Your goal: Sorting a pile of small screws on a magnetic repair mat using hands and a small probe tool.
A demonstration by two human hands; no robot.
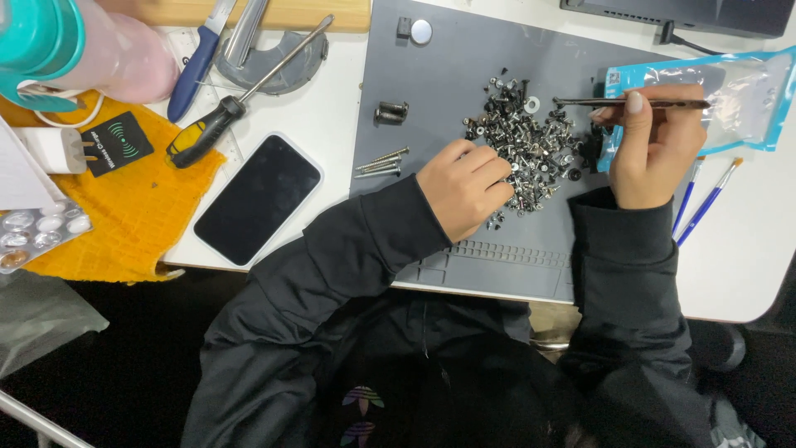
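Left hand (463,184): fingers curled shut, knuckles resting on grey work mat (448,66), touching left edge of screw pile (531,137). Right hand (651,149): pinching black tweezers (630,103), tips pointing left over pile's upper right edge. Pile lies mid-mat. Three long screws (381,163) just left of left hand. Smartphone (257,199) near desk's front edge.

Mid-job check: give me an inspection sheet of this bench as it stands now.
Surface: grey mat on a white table.
Job's things: heap of small screws; long screws.
Clutter: phone, screwdriver, yellow cloth, blue plastic bag, two brushes.
Grippers: left hand fisted beside the heap; right hand holds tweezers.
Cables: one at the top edge.
Surroundings: nothing seen.
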